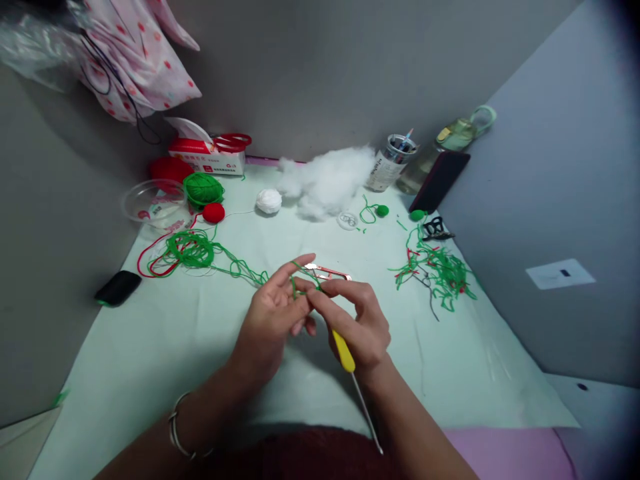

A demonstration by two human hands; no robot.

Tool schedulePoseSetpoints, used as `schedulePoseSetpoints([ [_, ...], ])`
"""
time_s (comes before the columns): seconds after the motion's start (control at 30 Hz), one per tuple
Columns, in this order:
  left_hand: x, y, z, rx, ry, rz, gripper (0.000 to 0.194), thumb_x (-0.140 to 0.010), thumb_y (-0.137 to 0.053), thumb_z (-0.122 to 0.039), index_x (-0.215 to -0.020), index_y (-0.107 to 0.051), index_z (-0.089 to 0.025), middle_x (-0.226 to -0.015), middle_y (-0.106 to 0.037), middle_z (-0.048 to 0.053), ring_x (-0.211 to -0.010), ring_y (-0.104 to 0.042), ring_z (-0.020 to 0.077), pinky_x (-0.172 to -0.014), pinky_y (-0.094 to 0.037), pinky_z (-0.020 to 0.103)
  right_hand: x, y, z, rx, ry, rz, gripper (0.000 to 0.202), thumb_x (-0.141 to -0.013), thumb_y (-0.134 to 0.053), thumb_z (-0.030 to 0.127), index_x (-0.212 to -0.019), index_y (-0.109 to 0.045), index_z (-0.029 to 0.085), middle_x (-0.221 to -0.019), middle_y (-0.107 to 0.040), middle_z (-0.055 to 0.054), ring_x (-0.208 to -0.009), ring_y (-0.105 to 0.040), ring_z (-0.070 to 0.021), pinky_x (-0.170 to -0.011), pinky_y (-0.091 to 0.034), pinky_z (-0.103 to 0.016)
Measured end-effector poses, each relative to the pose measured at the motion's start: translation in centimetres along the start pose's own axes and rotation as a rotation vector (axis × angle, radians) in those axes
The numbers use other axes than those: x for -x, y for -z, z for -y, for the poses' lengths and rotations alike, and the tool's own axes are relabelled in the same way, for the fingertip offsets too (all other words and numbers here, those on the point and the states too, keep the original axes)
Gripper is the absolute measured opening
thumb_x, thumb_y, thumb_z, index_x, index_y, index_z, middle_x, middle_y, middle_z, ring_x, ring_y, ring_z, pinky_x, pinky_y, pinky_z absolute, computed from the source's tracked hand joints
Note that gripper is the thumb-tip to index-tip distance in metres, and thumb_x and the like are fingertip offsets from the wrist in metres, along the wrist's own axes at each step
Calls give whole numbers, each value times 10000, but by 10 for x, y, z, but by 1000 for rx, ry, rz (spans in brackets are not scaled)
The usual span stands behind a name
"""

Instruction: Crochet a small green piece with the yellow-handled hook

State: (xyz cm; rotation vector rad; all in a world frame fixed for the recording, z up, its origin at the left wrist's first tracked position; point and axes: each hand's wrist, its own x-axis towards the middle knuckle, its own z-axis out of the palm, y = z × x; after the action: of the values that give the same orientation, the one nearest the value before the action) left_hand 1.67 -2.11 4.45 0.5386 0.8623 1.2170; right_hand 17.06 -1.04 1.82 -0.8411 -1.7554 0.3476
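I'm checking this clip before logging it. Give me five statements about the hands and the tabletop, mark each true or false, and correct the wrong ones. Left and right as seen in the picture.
1. The right hand holds a yellow-handled hook. True.
2. The yarn at the fingers of the left hand is red. False: it is green.
3. The white yarn ball lies left of the white stuffing. True.
4. The large green yarn ball lies right of the stuffing. False: it lies to the left of it.
5. The cup right of the stuffing holds what look like pens. True.
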Motion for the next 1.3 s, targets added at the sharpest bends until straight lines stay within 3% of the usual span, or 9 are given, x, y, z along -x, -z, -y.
schedulePoseSetpoints([
  [0.1,-1,-1,-4,160,162,50,469,-797,-881,-233,-1234,-742,-135,-588,-481,-111,-423,-245,0,-443,-383,143,-3,2,2,-80,-135,-56,343,-959,-686,118,-1158,-803,370,-1013,-763,-28,-914,-730,-199,-801,-609,-373],
  [0.2,-1,-1,-8,171,128,23,411,-800,-884,-198,-1189,-761,-150,-560,-415,-128,-425,-207,1,-421,-337,123,-11,3,5,-413,-343,-118,248,-1049,-577,206,-1058,-798,320,-920,-745,-9,-700,-676,-141,-664,-579,-322],
  [0.27,-1,-1,-7,125,73,46,389,-815,-877,-205,-1187,-767,-177,-585,-446,-120,-416,-215,1,-418,-366,134,-16,2,6,-578,-452,-119,203,-1041,-611,250,-990,-802,297,-933,-758,-11,-702,-673,-136,-653,-575,-308],
  [0.5,-2,-1,0,3,-38,16,417,-791,-908,-235,-1187,-779,-216,-904,-673,-37,-455,-378,-14,-506,-503,178,-13,-4,10,-299,-298,-54,230,-1003,-652,191,-1082,-823,324,-939,-803,-29,-810,-731,-189,-799,-629,-405],
  [0.63,-5,-1,-3,121,101,48,409,-796,-894,-232,-1188,-788,-181,-695,-572,-77,-424,-268,-14,-471,-420,156,-9,0,7,-86,-127,-33,342,-959,-689,130,-1176,-812,363,-1069,-793,-60,-978,-753,-226,-789,-636,-397],
  [0.73,-8,0,-6,199,169,18,316,-783,-892,-207,-1086,-823,-152,-635,-485,-94,-441,-193,-13,-453,-353,133,-13,4,4,-271,-303,-104,244,-1002,-651,173,-1086,-826,322,-952,-773,-37,-788,-706,-172,-695,-594,-345],
  [0.83,-9,0,-4,158,121,7,277,-786,-879,-201,-1058,-830,-175,-706,-571,-66,-456,-224,-6,-494,-407,155,-18,4,3,-534,-485,-104,184,-1026,-644,258,-1002,-825,285,-923,-753,-26,-694,-656,-139,-654,-564,-319],
  [1.0,-7,1,1,-28,-9,30,299,-799,-874,-252,-1090,-830,-203,-914,-717,40,-665,-519,93,-571,-480,202,-17,2,3,-529,-507,-54,152,-1003,-691,254,-1010,-836,298,-942,-771,-14,-767,-668,-138,-696,-559,-302],
  [1.3,-4,4,-1,-42,-3,82,359,-836,-859,-265,-1186,-793,-212,-807,-658,-17,-507,-358,39,-477,-414,187,-17,1,2,-573,-501,-38,144,-1001,-692,275,-1008,-835,292,-960,-782,-32,-787,-666,-159,-701,-564,-329],
])
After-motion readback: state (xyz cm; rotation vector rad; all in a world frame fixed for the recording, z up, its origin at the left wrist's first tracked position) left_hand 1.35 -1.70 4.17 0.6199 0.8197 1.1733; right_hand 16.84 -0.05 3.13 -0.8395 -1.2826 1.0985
